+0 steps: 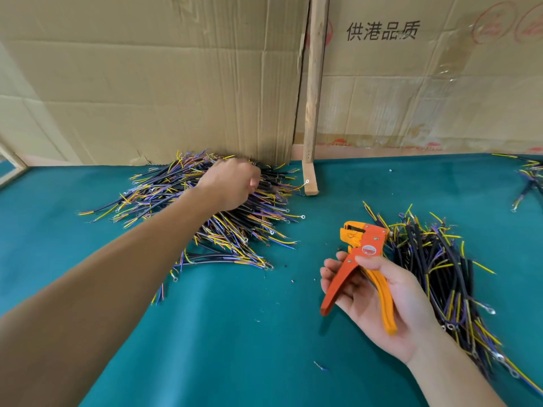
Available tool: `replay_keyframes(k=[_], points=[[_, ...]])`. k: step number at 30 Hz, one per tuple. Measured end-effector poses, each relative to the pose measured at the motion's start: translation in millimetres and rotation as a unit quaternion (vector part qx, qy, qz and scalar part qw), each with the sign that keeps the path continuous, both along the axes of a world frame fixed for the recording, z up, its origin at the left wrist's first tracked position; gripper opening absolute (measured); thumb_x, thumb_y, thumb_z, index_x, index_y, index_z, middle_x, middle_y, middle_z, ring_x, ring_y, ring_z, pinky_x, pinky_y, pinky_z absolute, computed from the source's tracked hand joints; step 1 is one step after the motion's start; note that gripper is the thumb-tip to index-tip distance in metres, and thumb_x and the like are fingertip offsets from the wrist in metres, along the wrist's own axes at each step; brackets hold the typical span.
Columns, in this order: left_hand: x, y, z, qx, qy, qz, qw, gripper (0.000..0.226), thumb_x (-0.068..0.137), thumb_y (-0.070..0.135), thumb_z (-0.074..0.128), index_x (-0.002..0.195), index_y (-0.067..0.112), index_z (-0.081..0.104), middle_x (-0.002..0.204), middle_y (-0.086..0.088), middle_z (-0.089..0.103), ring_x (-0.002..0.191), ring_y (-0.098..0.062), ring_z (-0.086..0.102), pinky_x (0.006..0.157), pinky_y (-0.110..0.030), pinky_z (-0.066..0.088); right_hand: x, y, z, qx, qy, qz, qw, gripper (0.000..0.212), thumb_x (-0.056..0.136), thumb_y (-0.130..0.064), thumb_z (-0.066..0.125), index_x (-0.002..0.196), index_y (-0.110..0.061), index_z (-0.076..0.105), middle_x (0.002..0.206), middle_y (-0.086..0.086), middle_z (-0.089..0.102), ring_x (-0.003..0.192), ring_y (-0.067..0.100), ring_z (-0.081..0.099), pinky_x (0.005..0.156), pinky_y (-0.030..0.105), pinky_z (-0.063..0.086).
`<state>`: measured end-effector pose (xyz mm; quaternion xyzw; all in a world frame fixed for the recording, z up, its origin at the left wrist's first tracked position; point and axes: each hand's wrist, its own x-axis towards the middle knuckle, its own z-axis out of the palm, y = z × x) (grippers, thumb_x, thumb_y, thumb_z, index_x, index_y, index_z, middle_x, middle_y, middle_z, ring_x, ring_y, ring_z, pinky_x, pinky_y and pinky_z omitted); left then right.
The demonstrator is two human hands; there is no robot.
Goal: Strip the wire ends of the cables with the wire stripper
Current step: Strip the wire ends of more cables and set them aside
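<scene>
A large heap of black cables with yellow, blue and purple wire ends (pixel 205 218) lies at the back left of the green table (pixel 235 333). My left hand (pixel 232 183) reaches into the top of that heap, fingers curled down among the cables; what they hold is hidden. My right hand (pixel 379 301) lies palm up and holds the orange and yellow wire stripper (pixel 357 259) by its handles, jaws pointing away from me. A second heap of the same cables (pixel 440 268) lies just right of the stripper.
Cardboard sheets (pixel 176 83) stand along the table's back edge, with a wooden post (pixel 313 113) between them. More cables (pixel 529 177) lie at the far right edge. Small bits of cut insulation dot the cloth.
</scene>
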<state>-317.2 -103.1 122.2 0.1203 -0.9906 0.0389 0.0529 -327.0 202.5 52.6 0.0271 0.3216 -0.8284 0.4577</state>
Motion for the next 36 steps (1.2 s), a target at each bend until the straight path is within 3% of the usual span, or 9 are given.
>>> replay_keyframes(k=[3, 6, 8, 11, 14, 19, 22, 31, 36], points=[[-5.5, 14.6, 24.4, 0.006, 0.003, -0.025, 1.000, 0.017, 0.096, 0.014, 0.053, 0.104, 0.020, 0.067, 0.110, -0.010, 0.067, 0.105, -0.035, 0.062, 0.085, -0.039, 0.049, -1.1, 0.1, -0.7, -0.002, -0.007, 0.002, 1.000, 0.044, 0.075, -0.010, 0.070, 0.116, 0.003, 0.062, 0.109, 0.030, 0.069, 0.095, 0.044, 0.072, 0.080, 0.050, 0.061], [-5.9, 34.4, 46.1, 0.084, 0.066, -0.048, 0.993, 0.014, 0.094, 0.014, 0.057, 0.096, 0.014, 0.071, 0.095, -0.008, 0.071, 0.093, -0.030, 0.064, 0.085, -0.035, 0.050, -1.3, 0.0, -0.7, -0.002, -0.010, 0.001, 1.000, 0.047, 0.070, -0.009, 0.074, 0.114, 0.004, 0.063, 0.109, 0.031, 0.069, 0.096, 0.045, 0.072, 0.080, 0.050, 0.061], [-2.7, 45.9, 54.4, 0.172, 0.108, -0.035, 0.978, 0.010, 0.092, 0.013, 0.061, 0.088, 0.016, 0.070, 0.080, -0.002, 0.069, 0.078, -0.021, 0.064, 0.074, -0.026, 0.047, -1.0, -0.6, -0.6, -0.004, -0.009, 0.002, 1.000, 0.047, 0.069, -0.008, 0.074, 0.113, 0.004, 0.064, 0.109, 0.031, 0.068, 0.095, 0.045, 0.071, 0.080, 0.050, 0.061], [6.2, 67.3, 49.1, 0.446, 0.143, 0.001, 0.883, 0.015, 0.092, 0.005, 0.064, 0.081, 0.014, 0.069, 0.065, -0.006, 0.062, 0.059, -0.019, 0.061, 0.067, -0.031, 0.057, -1.5, -0.7, -1.5, -0.007, -0.011, 0.004, 1.000, 0.044, 0.071, -0.008, 0.072, 0.112, 0.004, 0.064, 0.108, 0.031, 0.068, 0.094, 0.045, 0.071, 0.079, 0.050, 0.061], [15.8, 92.7, 26.1, 0.611, 0.183, 0.012, 0.770, 0.013, 0.091, -0.001, 0.064, 0.085, 0.007, 0.073, 0.058, -0.006, 0.055, 0.047, -0.015, 0.049, 0.050, -0.025, 0.048, -0.7, -2.4, -1.0, -0.008, -0.016, 0.005, 1.000, 0.047, 0.067, -0.008, 0.076, 0.110, 0.005, 0.065, 0.109, 0.032, 0.068, 0.095, 0.045, 0.071, 0.079, 0.050, 0.061], [28.1, 145.8, -32.6, 0.732, 0.230, 0.062, 0.638, 0.013, 0.090, 0.000, 0.059, 0.091, -0.012, 0.065, 0.056, 0.008, 0.058, 0.043, -0.012, 0.044, 0.042, -0.020, 0.038, -1.6, -3.6, -1.6, 0.006, -0.001, -0.001, 1.000, 0.049, 0.065, -0.010, 0.075, 0.111, 0.005, 0.064, 0.104, 0.031, 0.068, 0.088, 0.043, 0.072, 0.075, 0.048, 0.062], [32.2, 166.9, -60.6, 0.780, 0.235, 0.107, 0.570, 0.012, 0.089, 0.010, 0.068, 0.080, 0.003, 0.063, 0.054, 0.000, 0.050, 0.039, -0.013, 0.040, 0.039, -0.019, 0.036, -5.3, 0.4, -3.6, 0.009, 0.015, -0.002, 1.000, 0.043, 0.074, -0.014, 0.069, 0.112, 0.005, 0.065, 0.104, 0.031, 0.068, 0.088, 0.041, 0.071, 0.075, 0.046, 0.062], [32.6, 168.8, -81.3, 0.765, 0.285, 0.065, 0.574, 0.006, 0.092, 0.006, 0.068, 0.090, 0.011, 0.071, 0.063, -0.003, 0.055, 0.049, -0.016, 0.048, 0.047, -0.023, 0.041, -17.6, 8.6, -10.3, -0.022, 0.043, -0.068, 0.997, 0.034, 0.066, -0.019, 0.076, 0.094, 0.001, 0.076, 0.093, 0.024, 0.068, 0.079, 0.035, 0.070, 0.075, 0.044, 0.061], [23.8, 169.0, -82.5, 0.781, 0.285, 0.068, 0.551, 0.007, 0.077, 0.014, 0.073, 0.080, 0.020, 0.071, 0.077, -0.008, 0.062, 0.068, -0.026, 0.056, 0.060, -0.036, 0.046, -15.5, 3.8, -10.1, -0.005, 0.063, -0.040, 0.997, 0.054, 0.059, -0.016, 0.084, 0.106, 0.004, 0.068, 0.107, 0.032, 0.068, 0.080, 0.037, 0.070, 0.073, 0.045, 0.061]])
